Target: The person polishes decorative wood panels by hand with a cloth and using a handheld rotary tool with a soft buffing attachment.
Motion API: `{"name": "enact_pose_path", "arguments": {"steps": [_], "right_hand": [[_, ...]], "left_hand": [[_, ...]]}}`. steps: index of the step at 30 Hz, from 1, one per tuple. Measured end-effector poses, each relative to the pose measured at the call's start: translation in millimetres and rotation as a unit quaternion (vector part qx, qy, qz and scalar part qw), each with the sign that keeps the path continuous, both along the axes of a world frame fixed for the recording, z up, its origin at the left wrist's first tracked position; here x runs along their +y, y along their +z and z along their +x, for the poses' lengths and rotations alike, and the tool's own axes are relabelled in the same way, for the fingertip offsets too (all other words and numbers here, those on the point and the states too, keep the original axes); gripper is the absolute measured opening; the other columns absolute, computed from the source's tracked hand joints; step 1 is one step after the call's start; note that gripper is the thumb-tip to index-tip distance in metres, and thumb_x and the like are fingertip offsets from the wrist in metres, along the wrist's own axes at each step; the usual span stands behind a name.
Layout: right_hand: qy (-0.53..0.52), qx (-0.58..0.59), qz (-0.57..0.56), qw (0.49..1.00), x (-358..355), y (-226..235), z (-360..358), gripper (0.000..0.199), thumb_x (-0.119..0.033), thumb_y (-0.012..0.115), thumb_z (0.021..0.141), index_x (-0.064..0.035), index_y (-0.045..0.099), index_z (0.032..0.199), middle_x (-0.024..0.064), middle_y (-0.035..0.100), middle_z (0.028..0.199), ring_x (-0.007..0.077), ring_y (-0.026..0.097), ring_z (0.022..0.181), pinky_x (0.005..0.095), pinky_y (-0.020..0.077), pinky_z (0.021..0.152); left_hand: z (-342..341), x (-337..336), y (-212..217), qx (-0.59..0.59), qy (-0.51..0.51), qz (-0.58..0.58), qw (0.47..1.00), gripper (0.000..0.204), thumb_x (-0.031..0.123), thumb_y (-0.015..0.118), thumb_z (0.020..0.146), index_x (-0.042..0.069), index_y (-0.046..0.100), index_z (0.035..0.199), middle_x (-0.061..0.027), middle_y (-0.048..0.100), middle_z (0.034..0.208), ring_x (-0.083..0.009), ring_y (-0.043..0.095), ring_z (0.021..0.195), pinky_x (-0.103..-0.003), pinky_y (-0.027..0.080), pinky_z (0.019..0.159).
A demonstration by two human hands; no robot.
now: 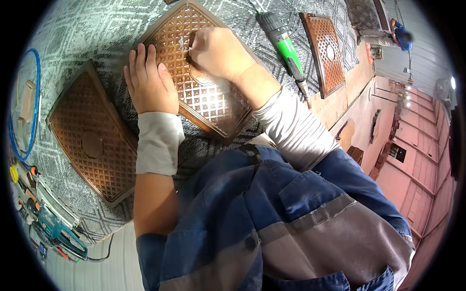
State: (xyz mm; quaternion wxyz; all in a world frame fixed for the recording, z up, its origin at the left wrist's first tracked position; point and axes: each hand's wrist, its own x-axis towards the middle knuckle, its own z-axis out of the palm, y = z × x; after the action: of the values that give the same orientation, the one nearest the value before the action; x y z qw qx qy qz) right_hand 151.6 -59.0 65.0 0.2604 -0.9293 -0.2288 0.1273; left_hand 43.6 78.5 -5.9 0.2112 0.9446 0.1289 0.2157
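Your left hand (153, 89) lies with its fingers spread over the left edge of the glossy brown rectangular panel with a raised diamond grid (208, 103), at upper centre of the frame. Your right hand (219, 54) is clenched on its face; whether it grips anything, I cannot tell. Uneven pressure could make the panel slide on the grey patterned cloth (109, 31). A wide elbow swing could knock the green-and-black cylindrical power tool (286, 49), upper right.

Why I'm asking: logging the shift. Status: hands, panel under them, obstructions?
Left hand open, touching brown panel. Right hand curled over it, grip hidden. Green tool lies apart.
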Motion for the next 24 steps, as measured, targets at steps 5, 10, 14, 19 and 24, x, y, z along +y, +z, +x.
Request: {"name": "enact_pose_path", "arguments": {"steps": [5, 10, 14, 19, 24], "right_hand": [[0.013, 0.040, -0.031, 0.999, 2, 7, -1, 0.012, -0.012, 0.068, 0.076, -0.0035, 0.074, 0.081, 0.0214, 0.071, 0.084, 0.0383, 0.070, 0.085, 0.0424, 0.0560, 0.084], [-0.043, 0.021, 0.062, 0.997, -2, -1, -10, 0.009, -0.011, 0.068, 0.077, -0.0023, 0.070, 0.077, 0.0215, 0.070, 0.082, 0.0400, 0.069, 0.082, 0.0423, 0.0556, 0.082], [-0.099, 0.068, 0.085, 0.989, -10, -3, 3, 0.016, -0.016, 0.072, 0.080, -0.0002, 0.070, 0.082, 0.0216, 0.071, 0.081, 0.0360, 0.070, 0.076, 0.0395, 0.0562, 0.077], [-0.045, 0.138, 0.077, 0.986, -27, 4, 11, 0.017, -0.018, 0.073, 0.082, -0.0005, 0.070, 0.082, 0.0175, 0.072, 0.080, 0.0287, 0.072, 0.076, 0.0374, 0.0565, 0.075], [-0.025, 0.221, 0.014, 0.975, -17, 18, 8, 0.015, -0.016, 0.069, 0.087, -0.0015, 0.068, 0.088, 0.0075, 0.070, 0.075, 0.0135, 0.065, 0.068, 0.0273, 0.0548, 0.069]], "left_hand": [[0, 0, -1, 0.000, -0.004, 0.000, 1.000, 0.043, 0.023, 0.046, 0.103, 0.009, 0.051, 0.144, -0.0089, 0.045, 0.153, -0.0294, 0.037, 0.146, -0.050, 0.024, 0.123], [-1, 1, -1, -0.002, -0.004, 0.008, 1.000, 0.043, 0.023, 0.046, 0.103, 0.008, 0.052, 0.143, -0.0082, 0.045, 0.153, -0.0293, 0.037, 0.146, -0.050, 0.025, 0.123], [-1, 1, -2, 0.001, -0.001, 0.014, 1.000, 0.043, 0.023, 0.046, 0.103, 0.009, 0.052, 0.143, -0.0081, 0.045, 0.154, -0.0285, 0.038, 0.146, -0.050, 0.026, 0.123], [0, 2, -2, -0.003, -0.002, 0.007, 1.000, 0.042, 0.023, 0.045, 0.103, 0.009, 0.053, 0.142, -0.0080, 0.046, 0.153, -0.0281, 0.038, 0.146, -0.050, 0.026, 0.123], [0, 2, -3, -0.008, -0.013, -0.012, 1.000, 0.043, 0.023, 0.043, 0.104, 0.008, 0.050, 0.144, -0.0128, 0.045, 0.153, -0.0327, 0.036, 0.146, -0.053, 0.024, 0.122]]}}
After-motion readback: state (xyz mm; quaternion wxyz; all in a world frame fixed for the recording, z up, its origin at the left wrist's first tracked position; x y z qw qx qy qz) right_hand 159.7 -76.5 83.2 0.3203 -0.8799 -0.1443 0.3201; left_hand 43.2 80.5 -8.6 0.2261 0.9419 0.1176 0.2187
